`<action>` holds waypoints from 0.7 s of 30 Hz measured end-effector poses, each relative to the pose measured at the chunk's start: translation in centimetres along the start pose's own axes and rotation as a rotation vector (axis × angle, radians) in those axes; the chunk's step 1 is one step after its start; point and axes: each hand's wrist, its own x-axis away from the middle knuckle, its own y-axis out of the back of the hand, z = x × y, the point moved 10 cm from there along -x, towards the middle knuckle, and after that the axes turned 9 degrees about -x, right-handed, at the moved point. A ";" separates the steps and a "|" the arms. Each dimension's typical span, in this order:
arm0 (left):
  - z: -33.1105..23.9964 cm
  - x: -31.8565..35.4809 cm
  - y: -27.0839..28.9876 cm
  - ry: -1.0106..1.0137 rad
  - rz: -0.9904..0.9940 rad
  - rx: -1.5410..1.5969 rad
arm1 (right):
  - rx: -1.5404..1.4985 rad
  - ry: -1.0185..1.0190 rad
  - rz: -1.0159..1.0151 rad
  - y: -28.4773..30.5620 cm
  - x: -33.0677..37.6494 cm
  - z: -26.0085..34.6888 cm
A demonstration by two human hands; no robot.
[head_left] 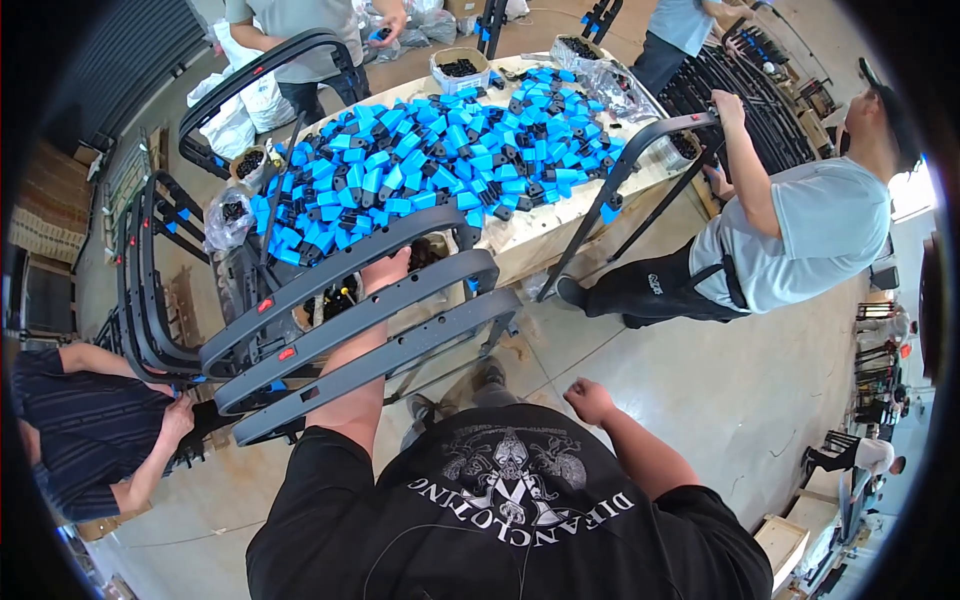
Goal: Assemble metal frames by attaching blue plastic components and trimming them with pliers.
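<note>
Several curved black frames with small red parts stand in a row in front of me. My left forearm reaches between their bars. My left hand is just below the rearmost bar, near the table's front edge. Its fingers are mostly hidden, so I cannot tell whether it grips that bar. Out to the right, my right hand is held above the floor with its fingers curled in. Whatever it may hold is hidden. Beyond the frames, a large pile of blue and black plastic pieces covers the table.
Tubs of small black parts stand along the table's edges. At right a person holds another black frame. Another person is at left beside more frames. A person stands across the table.
</note>
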 end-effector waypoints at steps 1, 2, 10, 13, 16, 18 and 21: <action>-0.1 0.7 -1.6 0.185 0.173 0.192 | -0.017 -0.014 -0.006 -0.2 -0.1 0.9; -2.9 1.9 -2.8 0.270 0.274 0.285 | -0.045 0.034 -0.002 -0.4 0.2 2.5; -6.6 7.4 3.2 0.112 0.450 0.369 | -0.293 0.357 0.282 -7.3 -0.8 17.9; -13.9 13.0 7.3 -0.026 0.436 0.167 | -0.743 0.163 0.508 -9.4 0.7 22.9; -16.3 21.1 4.8 0.132 0.946 0.294 | -1.192 -0.051 0.773 -11.5 2.0 27.0; -16.0 23.3 4.6 0.147 0.917 0.386 | -1.237 -0.035 0.825 -11.1 4.4 30.9; -18.5 23.0 7.8 -0.012 0.772 0.016 | -1.039 -0.056 0.803 -14.2 2.5 29.2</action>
